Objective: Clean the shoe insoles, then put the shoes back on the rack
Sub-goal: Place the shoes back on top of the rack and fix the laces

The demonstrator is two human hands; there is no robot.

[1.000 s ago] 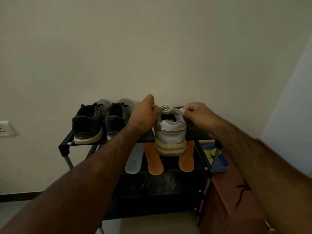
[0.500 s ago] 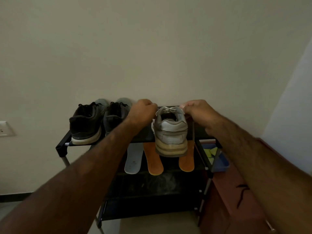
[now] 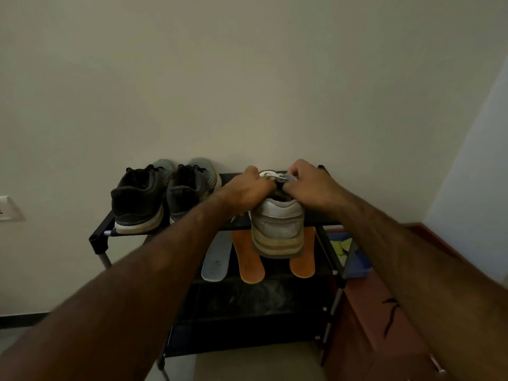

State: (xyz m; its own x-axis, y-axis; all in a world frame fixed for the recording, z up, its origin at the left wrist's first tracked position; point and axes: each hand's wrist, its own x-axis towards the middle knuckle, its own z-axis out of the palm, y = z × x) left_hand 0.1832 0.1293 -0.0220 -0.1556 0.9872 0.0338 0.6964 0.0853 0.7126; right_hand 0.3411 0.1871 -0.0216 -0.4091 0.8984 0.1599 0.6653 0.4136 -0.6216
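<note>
Shoe beneath left hand and right hand

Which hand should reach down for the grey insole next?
Left, probably. The grey insole lies on the lower shelf, left of the pale shoe, on the left hand's side; the right hand would have to cross the shoe.

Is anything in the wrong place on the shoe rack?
Yes. A grey insole and two orange insoles lie loose on the second shelf, outside any shoe. The pale shoe overhangs the top shelf.
</note>
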